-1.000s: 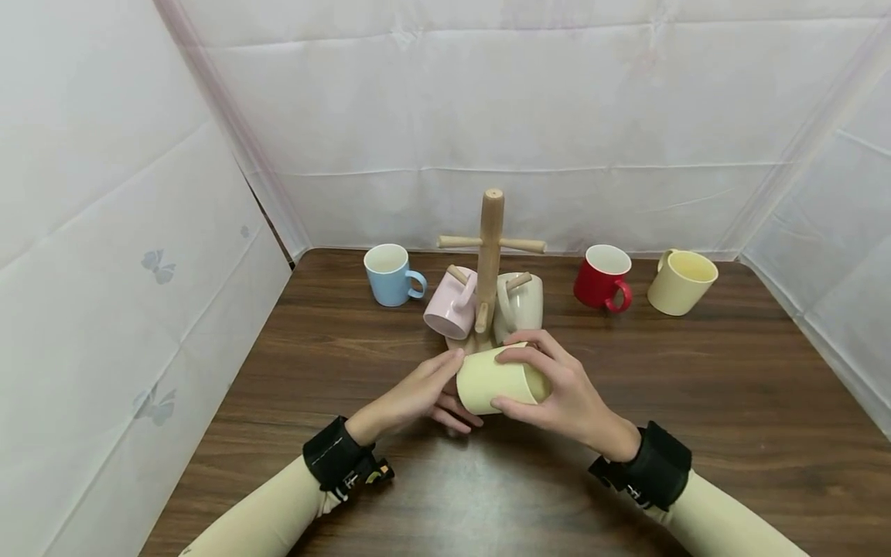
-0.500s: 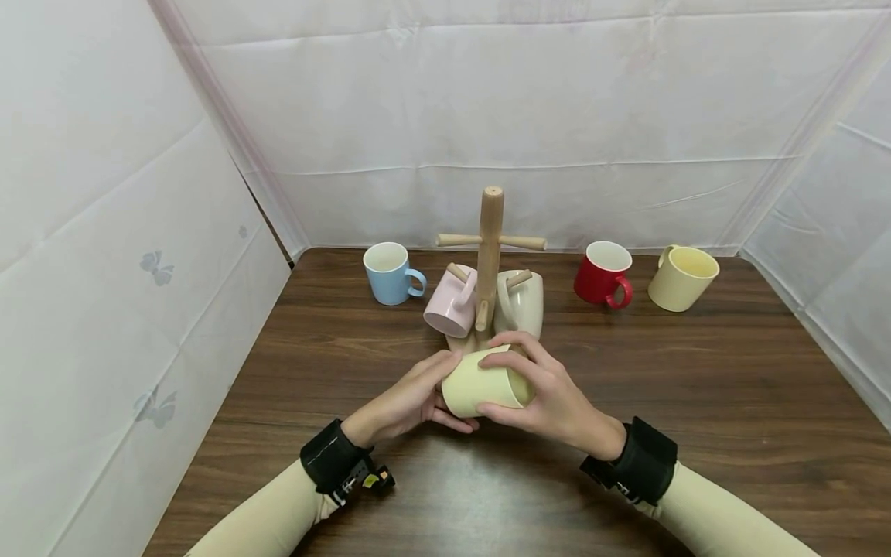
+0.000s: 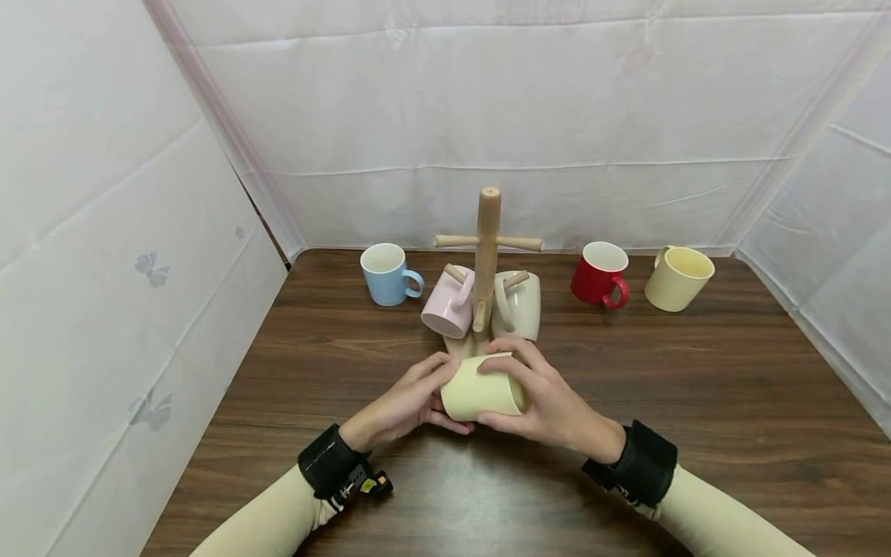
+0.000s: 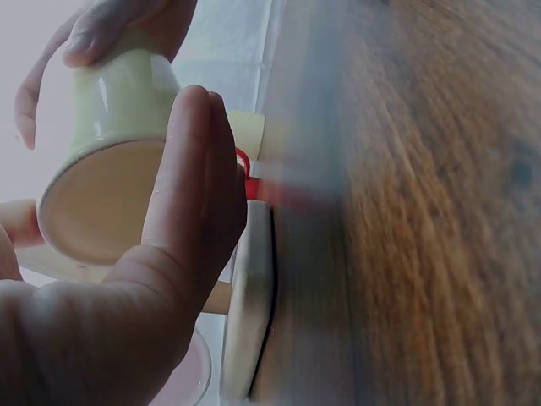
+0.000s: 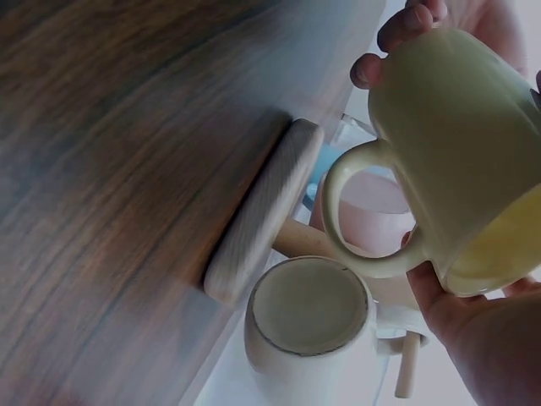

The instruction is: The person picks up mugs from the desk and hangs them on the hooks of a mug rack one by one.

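A pale yellow mug (image 3: 480,393) lies on its side in the air in front of a wooden mug tree (image 3: 488,224). My left hand (image 3: 409,398) holds it at the base, thumb above and fingers below. At the rim end, my right hand (image 3: 553,404) grips the wall between thumb and fingers. The right wrist view shows the mug's handle (image 5: 333,203) on the side toward the mug tree, overlapping one of its pegs. Behind the hands, a pink mug (image 3: 445,309) and a cream mug (image 3: 524,309) hang by their handles on the tree's lower pegs.
A light blue mug (image 3: 385,285) stands upright left of the mug tree. To the right stand a red mug (image 3: 595,280) and a second yellow mug (image 3: 677,285). White sheets (image 3: 445,100) enclose the back and sides of the dark wooden table (image 3: 696,402).
The held mug has shifted slightly left, along with my right hand. My left fingers have closed in around its base. In the last half second both hands stay nearly still.
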`<action>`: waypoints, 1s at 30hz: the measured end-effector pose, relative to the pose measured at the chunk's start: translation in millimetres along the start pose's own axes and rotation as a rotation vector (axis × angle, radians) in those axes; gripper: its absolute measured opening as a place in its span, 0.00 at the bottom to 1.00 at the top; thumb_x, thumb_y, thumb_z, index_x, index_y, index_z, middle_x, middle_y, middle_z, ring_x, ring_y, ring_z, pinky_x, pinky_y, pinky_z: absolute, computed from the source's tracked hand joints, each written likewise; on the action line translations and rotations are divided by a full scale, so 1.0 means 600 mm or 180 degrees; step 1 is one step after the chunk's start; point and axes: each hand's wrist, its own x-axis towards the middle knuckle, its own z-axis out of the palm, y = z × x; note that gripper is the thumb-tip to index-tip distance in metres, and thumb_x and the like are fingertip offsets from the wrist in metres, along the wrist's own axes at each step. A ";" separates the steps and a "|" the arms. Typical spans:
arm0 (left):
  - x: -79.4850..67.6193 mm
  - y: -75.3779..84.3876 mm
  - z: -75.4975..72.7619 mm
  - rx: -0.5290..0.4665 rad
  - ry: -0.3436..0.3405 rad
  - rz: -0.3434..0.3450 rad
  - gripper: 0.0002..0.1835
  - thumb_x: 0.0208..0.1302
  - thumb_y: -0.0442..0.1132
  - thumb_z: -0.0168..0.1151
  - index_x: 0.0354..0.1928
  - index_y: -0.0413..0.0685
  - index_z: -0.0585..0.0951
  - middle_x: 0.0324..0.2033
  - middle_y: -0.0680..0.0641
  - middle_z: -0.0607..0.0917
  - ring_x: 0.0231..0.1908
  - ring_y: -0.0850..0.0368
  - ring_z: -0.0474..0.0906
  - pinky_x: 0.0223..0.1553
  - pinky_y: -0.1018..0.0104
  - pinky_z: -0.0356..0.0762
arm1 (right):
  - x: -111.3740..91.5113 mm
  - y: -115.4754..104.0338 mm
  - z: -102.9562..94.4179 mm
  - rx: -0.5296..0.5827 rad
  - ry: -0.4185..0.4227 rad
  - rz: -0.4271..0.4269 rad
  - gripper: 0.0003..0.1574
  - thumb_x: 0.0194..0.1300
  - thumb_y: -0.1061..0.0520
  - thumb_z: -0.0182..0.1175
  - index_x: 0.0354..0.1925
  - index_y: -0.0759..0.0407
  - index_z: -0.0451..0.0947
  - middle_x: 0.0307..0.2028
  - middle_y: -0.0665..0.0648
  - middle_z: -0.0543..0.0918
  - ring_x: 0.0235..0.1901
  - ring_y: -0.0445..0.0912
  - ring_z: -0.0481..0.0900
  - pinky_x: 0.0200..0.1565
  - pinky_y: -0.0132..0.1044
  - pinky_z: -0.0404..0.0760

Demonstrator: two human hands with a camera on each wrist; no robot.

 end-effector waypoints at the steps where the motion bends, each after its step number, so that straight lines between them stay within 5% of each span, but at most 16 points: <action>1: -0.001 -0.001 0.000 0.0040 0.0019 0.0024 0.25 0.71 0.52 0.46 0.58 0.40 0.60 0.48 0.29 0.73 0.40 0.28 0.75 0.39 0.39 0.76 | -0.002 0.000 -0.001 -0.0014 -0.0028 0.0019 0.35 0.39 0.56 0.75 0.48 0.59 0.73 0.52 0.61 0.69 0.52 0.57 0.67 0.44 0.46 0.75; 12: -0.002 -0.006 0.009 0.1019 0.0294 0.0481 0.21 0.65 0.41 0.57 0.57 0.48 0.65 0.46 0.34 0.76 0.40 0.43 0.79 0.34 0.37 0.76 | -0.025 0.005 -0.026 -0.0093 -0.0025 0.0476 0.46 0.43 0.55 0.73 0.58 0.63 0.64 0.57 0.60 0.66 0.54 0.51 0.64 0.44 0.49 0.75; 15: -0.005 0.003 0.018 0.1292 0.0271 0.0759 0.21 0.63 0.36 0.59 0.56 0.45 0.65 0.47 0.36 0.75 0.41 0.44 0.79 0.34 0.42 0.79 | -0.033 0.005 -0.031 -0.0083 -0.0020 0.0690 0.49 0.42 0.57 0.73 0.59 0.66 0.60 0.53 0.61 0.67 0.50 0.48 0.66 0.40 0.45 0.78; 20: -0.010 0.024 0.036 0.1680 0.0279 0.1295 0.22 0.58 0.30 0.61 0.53 0.37 0.66 0.50 0.37 0.73 0.45 0.46 0.77 0.37 0.51 0.80 | -0.044 0.004 -0.033 0.0255 -0.0119 0.1238 0.55 0.45 0.58 0.73 0.65 0.56 0.52 0.48 0.62 0.69 0.38 0.46 0.77 0.34 0.46 0.82; 30: -0.012 0.028 0.044 0.1414 0.0261 0.1462 0.26 0.53 0.27 0.65 0.53 0.38 0.65 0.47 0.36 0.76 0.41 0.43 0.78 0.36 0.50 0.80 | -0.056 0.005 -0.037 0.0789 -0.0318 0.1919 0.50 0.51 0.55 0.70 0.65 0.60 0.51 0.40 0.57 0.80 0.30 0.47 0.80 0.28 0.44 0.82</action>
